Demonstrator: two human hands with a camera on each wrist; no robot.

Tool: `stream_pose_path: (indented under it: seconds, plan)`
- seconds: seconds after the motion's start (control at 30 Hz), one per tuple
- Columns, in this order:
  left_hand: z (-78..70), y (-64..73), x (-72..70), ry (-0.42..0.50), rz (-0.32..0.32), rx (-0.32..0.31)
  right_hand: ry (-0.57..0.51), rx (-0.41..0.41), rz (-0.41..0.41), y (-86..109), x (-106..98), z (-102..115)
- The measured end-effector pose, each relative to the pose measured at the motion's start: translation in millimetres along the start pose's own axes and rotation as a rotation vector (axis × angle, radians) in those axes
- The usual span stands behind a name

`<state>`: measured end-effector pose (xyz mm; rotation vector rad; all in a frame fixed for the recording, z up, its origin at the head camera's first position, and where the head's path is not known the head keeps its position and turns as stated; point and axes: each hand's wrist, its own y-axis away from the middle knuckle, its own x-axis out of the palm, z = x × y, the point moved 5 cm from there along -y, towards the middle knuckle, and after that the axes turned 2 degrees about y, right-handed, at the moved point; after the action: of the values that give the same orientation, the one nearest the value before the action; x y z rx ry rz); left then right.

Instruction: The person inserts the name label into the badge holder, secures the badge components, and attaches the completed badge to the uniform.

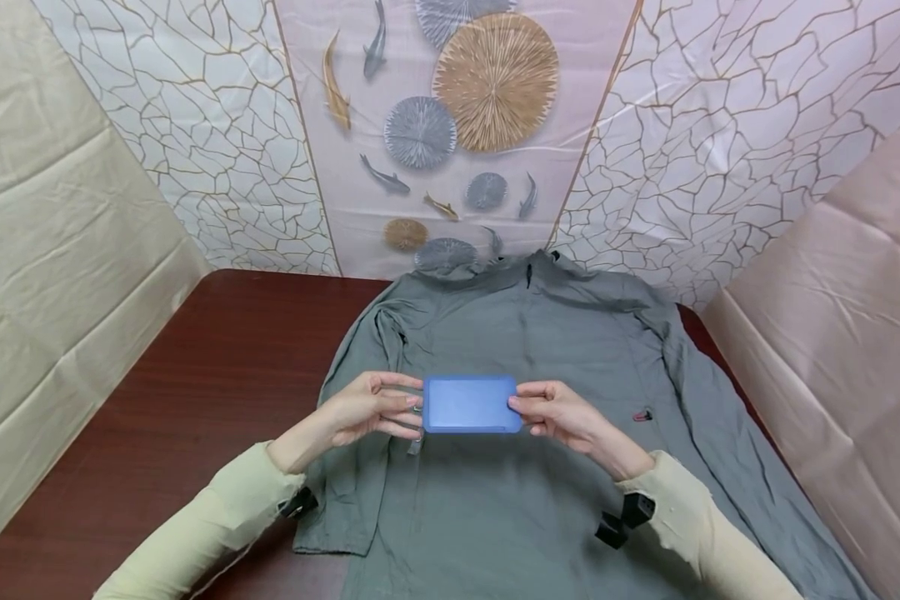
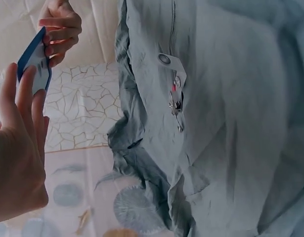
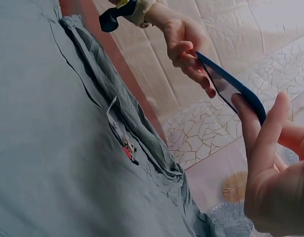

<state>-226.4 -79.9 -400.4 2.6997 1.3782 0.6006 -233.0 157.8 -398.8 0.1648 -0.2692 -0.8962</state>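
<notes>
A flat blue card holder (image 1: pixel 471 404) is held level above a grey jacket (image 1: pixel 495 492). My left hand (image 1: pixel 375 408) holds its left edge, with the fingers fairly straight and spread. On the opposite edge my right hand (image 1: pixel 558 412) pinches the holder, thumb in front and fingers behind. In the left wrist view, the holder's underside (image 2: pixel 41 66) looks pale with dark marks that I cannot read. The jacket lies spread out beneath both hands, its collar toward the back.
A strap with a metal clip (image 2: pixel 175 98) lies on the jacket in the left wrist view. Another clip with a red part (image 1: pixel 642 414) is at the jacket's right. The dark red table (image 1: pixel 195 400) meets patterned cloth (image 1: pixel 217 125) at the back and plain cloth walls at both sides.
</notes>
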Motion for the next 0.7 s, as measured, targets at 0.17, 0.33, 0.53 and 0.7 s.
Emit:
stream_pose_path:
  seconds: [0.17,0.33,0.53,0.7]
  plan:
    - [-0.1,3.2,0.5,-0.039,-0.059,0.023,-0.062,-0.042,0.111,1.2,2.3,-4.1]
    - [-1.7,5.3,2.3,-0.046,-0.098,0.016,-0.084,-0.067,0.169,-1.2,5.8,-8.6]
    - [-3.2,7.5,2.1,-0.023,-0.105,0.01,-0.096,-0.056,0.162,-3.7,7.8,-12.5]
    - [-2.7,7.6,1.2,-0.003,-0.093,0.01,-0.101,-0.044,0.14,-3.3,10.0,-11.2]
